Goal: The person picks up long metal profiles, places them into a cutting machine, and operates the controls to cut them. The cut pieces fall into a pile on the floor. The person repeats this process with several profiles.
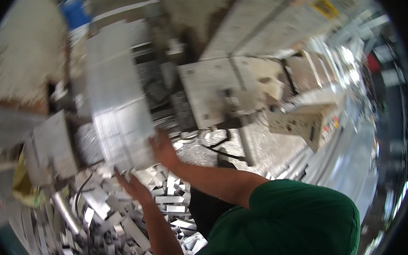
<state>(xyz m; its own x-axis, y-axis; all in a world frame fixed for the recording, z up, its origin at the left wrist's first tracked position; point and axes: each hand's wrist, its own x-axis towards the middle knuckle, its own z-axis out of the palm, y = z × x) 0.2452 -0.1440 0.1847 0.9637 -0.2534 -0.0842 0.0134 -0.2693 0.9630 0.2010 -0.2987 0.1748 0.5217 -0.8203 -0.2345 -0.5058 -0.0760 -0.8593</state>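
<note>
A broad, long silver metal piece, possibly several bars side by side (pixel 120 97), runs away from me on the left, blurred by motion. At its near end my left hand (pixel 135 188) has its fingers stretched out, close to the lower edge. My right hand (pixel 164 152) lies against the right side of that end, fingers extended. Whether either hand bears any weight cannot be made out. Below them spreads a heap of short silver metal offcuts (pixel 131 229).
A grey machine with a flat plate (pixel 211 90) stands ahead. Right of it is a pale control box with buttons (pixel 305 123). Long metal profiles (pixel 340 157) lie at the right. A grey box (pixel 53 149) and a yellow sack (pixel 24 183) sit at the left; a blue container (pixel 74 12) is farther back.
</note>
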